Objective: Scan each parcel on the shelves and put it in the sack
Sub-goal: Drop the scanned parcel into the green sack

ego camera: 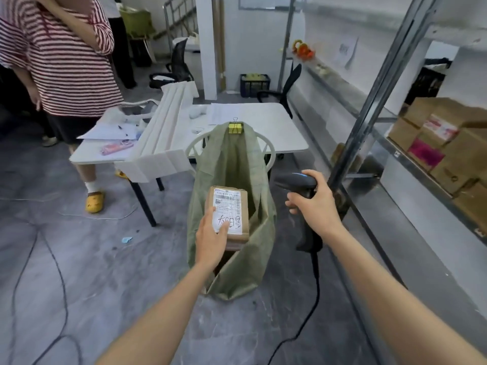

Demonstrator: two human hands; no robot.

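Grey concrete floor (105,259) is occupied by the woven sack (232,164), clipped to a chair (268,148). Over its mouth the parcel (238,206) is gripped in the left hand (210,241); the barcode scanner (297,181) is clenched in the right hand (313,204). Released off-centre, the parcel could be caught on that slack mouth.

Both bare arms reach out forward. Left hand (212,239) sits lower and holds a parcel (232,204), thumb on top, fingers hidden underneath. Right hand (313,204) is higher and off to the right, fingers wrapped round a scanner (296,181).
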